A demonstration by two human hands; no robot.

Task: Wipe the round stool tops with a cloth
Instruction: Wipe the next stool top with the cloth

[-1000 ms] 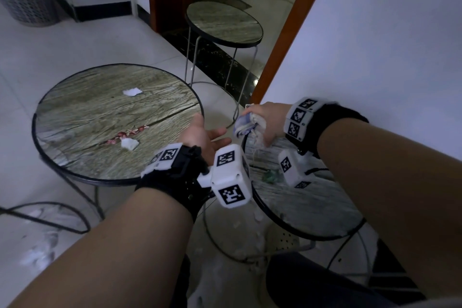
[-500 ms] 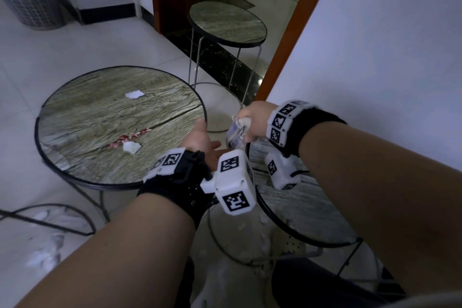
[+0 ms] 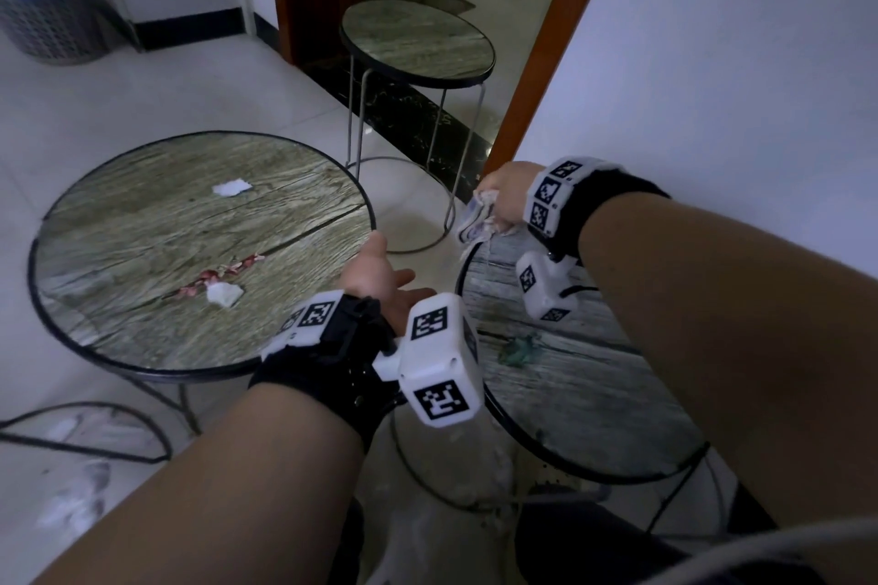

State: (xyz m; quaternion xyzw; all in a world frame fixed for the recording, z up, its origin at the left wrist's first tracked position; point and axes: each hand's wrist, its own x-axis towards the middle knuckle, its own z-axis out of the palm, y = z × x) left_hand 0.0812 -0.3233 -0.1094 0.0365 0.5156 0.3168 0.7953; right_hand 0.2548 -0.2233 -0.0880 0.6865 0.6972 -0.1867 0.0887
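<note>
The right hand (image 3: pixel 506 195) has its grip clenched around a crumpled pale cloth (image 3: pixel 475 221), bunched at the far rim of the nearer round wood-grain stool top (image 3: pixel 570 375), at about 12 o'clock on that disc. The left hand (image 3: pixel 380 278) hangs with its grip released, fingers relaxed and holding nothing, in the gap between this stool and the larger round wood-grain stool top (image 3: pixel 142 261) at 9 o'clock.

A greenish smear (image 3: pixel 520 347) sits near the middle of the nearer top. The larger top carries a reddish streak (image 3: pixel 218 273) and two white paper scraps (image 3: pixel 230 188). A third round stool (image 3: pixel 418 43) stands by the doorway at 12 o'clock.

Likely risks: the wadded cloth may smear the green mark rather than lift it, and a hard swipe could push scraps onto the white tiled floor (image 3: pixel 119 100) or rock the thin-legged stool.
</note>
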